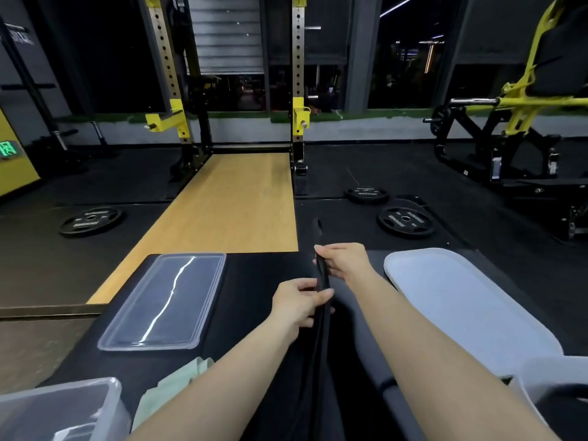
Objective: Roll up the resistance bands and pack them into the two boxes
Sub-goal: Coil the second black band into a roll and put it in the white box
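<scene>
Nearest me, a clear box (pixel 60 409) sits at the left corner, its contents too blurred to tell, with a pale green band (pixel 168 389) beside it, unrolled. Left hand (pixel 299 305) pinches the black band (pixel 322 281); just past it the right hand (pixel 342 262) grips the same strip, which stretches beyond her fingertips, flat. Rolling hasn't begun, I'd say. Lids (pixel 165 300) are off.

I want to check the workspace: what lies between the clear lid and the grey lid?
In the head view, both hands, left hand and right hand, grip the black band between the clear lid and the grey lid.
</scene>
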Available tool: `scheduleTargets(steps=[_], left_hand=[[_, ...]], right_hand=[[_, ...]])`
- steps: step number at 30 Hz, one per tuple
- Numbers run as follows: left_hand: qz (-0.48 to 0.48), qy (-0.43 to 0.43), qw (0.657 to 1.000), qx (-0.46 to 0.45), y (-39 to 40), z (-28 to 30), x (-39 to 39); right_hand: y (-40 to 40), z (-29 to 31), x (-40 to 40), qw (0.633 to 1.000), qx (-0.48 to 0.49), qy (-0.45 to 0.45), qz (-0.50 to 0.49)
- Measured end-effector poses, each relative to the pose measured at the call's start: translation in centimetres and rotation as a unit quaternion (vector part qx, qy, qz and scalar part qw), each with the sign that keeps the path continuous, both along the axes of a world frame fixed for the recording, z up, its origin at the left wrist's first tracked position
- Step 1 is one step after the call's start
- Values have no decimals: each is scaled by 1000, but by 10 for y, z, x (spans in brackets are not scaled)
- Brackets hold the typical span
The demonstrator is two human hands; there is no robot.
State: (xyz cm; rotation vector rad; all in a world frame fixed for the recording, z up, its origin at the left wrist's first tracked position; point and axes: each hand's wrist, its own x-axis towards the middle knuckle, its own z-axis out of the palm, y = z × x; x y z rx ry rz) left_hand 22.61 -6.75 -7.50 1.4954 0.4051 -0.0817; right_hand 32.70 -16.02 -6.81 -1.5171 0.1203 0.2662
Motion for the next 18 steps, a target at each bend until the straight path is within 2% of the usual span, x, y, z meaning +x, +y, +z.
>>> scheduleTargets(steps=[7, 13, 18], left_hand=[[53, 4, 999, 1, 7, -23, 44], [87, 4, 996, -1, 12, -27, 76], [106, 10, 994, 15, 15, -33, 95]], right_hand=[[7, -13, 23, 1000, 19, 19, 0], [-7, -22, 13, 998, -38, 17, 40], [-20, -16, -4, 988, -74, 36, 133]])
